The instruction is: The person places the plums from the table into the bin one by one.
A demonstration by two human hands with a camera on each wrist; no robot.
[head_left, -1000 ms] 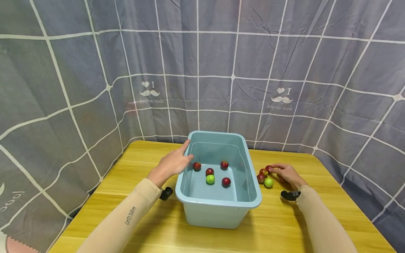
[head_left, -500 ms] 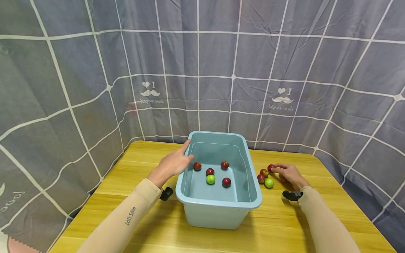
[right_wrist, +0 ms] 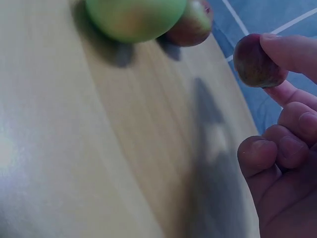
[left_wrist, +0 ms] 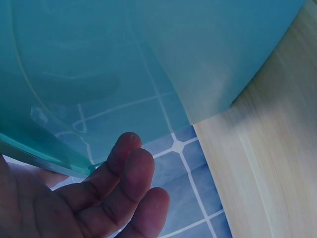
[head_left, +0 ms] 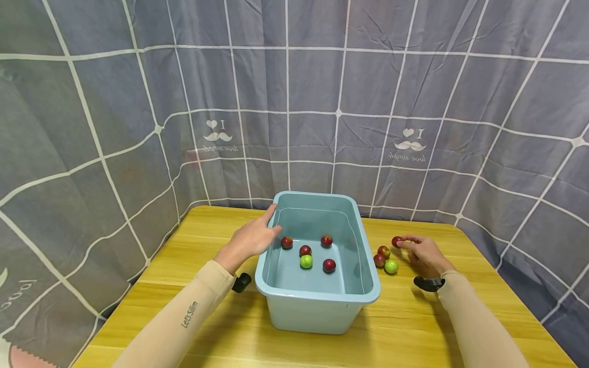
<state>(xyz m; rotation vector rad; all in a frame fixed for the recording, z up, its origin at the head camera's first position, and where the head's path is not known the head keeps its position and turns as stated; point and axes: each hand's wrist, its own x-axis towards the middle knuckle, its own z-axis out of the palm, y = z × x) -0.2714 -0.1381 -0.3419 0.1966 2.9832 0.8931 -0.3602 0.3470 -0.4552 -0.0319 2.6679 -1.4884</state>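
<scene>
My left hand [head_left: 254,236] grips the left rim of a light blue plastic bin [head_left: 317,296]. In the left wrist view its fingers [left_wrist: 138,168] curl below the rim along the outer wall, and the thumb reaches inside in the head view. To the right of the bin, my right hand [head_left: 424,254] pinches a small dark red apple [head_left: 397,242] between thumb and fingertips. The right wrist view has that apple [right_wrist: 257,62] raised over the table, the other fingers curled beneath it. Close by lie a green apple [head_left: 391,267] and two red apples [head_left: 384,251].
Inside the bin, several red apples [head_left: 329,265] and one green apple [head_left: 306,261] are spread over the floor. The bin stands mid-table on yellow wood [head_left: 202,225]. A grey curtain [head_left: 313,138] with white grid lines hangs around the table's back and sides.
My right hand has drawn the red apple a little to the right and up, away from the other loose apples. My left hand has stayed on the bin's rim.
</scene>
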